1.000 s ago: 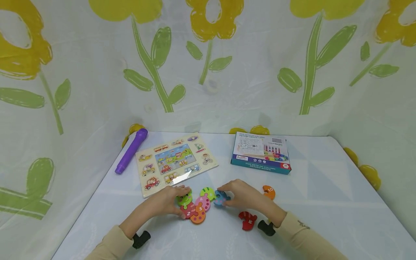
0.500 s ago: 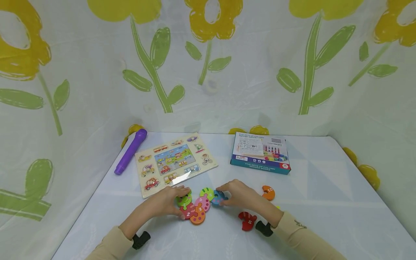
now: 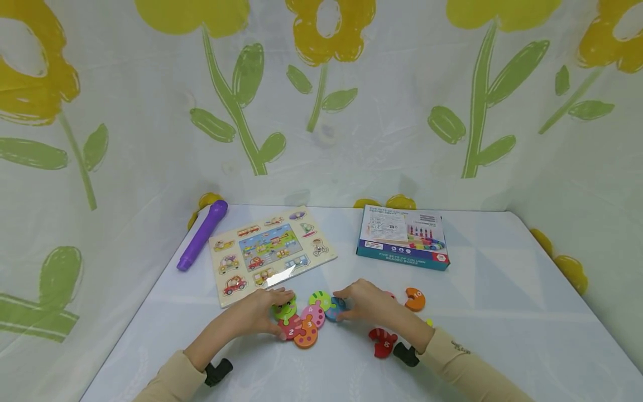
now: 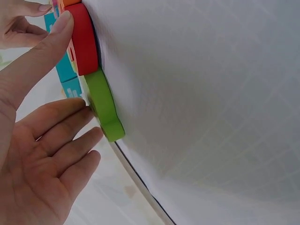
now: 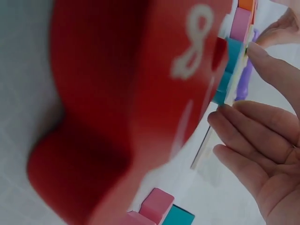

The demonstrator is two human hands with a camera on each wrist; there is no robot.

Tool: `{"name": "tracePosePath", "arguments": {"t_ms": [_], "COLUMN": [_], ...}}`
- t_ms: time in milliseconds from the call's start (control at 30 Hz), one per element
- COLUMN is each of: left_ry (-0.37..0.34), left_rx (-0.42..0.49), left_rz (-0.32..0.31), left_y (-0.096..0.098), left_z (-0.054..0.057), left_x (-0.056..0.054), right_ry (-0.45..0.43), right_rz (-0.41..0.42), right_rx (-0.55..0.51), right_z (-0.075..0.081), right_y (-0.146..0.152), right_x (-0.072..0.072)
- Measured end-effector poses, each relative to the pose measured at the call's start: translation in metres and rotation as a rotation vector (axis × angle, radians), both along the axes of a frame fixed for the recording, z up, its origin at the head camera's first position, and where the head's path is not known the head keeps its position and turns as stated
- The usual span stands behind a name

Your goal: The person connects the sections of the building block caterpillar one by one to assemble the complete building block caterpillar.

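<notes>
Your right hand [image 3: 366, 301] pinches a blue piece [image 3: 334, 310] between thumb and fingertips, covering any number on it, while your left hand [image 3: 258, 309] holds the green head piece [image 3: 284, 310] and red "2" piece [image 3: 291, 330] between thumb and fingers. The blue piece lies at your right hand's fingertips, flat on the desk [image 3: 502, 312], beside the lime-green piece [image 3: 320, 300], whose number looks like a 5; you can't tell whether those two interlock. Between your hands you can also read 4 on the pink piece [image 3: 313, 316] and 3 on the orange piece [image 3: 306, 336]. Nearer you than your right hand, beside its forearm, lies a dark red piece [image 3: 383, 343] marked 8; to that hand's right sits a second orange piece [image 3: 415, 300] marked 10. A bit of pink and a bit of yellow peek out past your right wrist and forearm. Beyond your right hand, a box [image 3: 369, 247] reads "FIVE SETS OF COLUMN BEADED BOXES", with a white label [image 3: 388, 228] too small to make out. Just beyond your left hand is a vehicle puzzle board [image 3: 312, 261], and farther out, to its left, a purple stick [image 3: 203, 237].
</notes>
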State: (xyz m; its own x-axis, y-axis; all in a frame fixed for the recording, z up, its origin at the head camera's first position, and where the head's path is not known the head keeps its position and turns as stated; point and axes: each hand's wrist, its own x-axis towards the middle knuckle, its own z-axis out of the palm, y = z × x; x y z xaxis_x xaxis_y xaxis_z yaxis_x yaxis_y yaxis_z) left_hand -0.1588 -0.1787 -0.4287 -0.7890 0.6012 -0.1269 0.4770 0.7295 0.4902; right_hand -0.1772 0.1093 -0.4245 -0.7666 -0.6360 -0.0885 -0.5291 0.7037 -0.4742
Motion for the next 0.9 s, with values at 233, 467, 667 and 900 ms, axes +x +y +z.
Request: {"name": "tracePosePath", "arguments": {"t_ms": [233,467,667,900], "left_ry": [0.001,0.021,0.037,0.036], "left_rx": [0.002,-0.008,-0.005,-0.014], "left_rz": [-0.004,-0.009,-0.018,-0.021], "left_y": [0.0,0.0,0.001,0.001], "left_z": [0.001,0.0,0.0,0.0], "left_x": [0.0,0.0,0.001,0.001], "right_ry": [-0.04,-0.039,-0.02,-0.023], "right_rz": [-0.041,-0.032,-0.021,-0.005], "right_rx": [-0.011,-0.052,-0.059,-0.073], "right_z": [0.005,0.005,0.003,0.005], "right_y": [0.003,0.008,0.012,0.018], "right_x": [0.001,0.0,0.0,0.0]}}
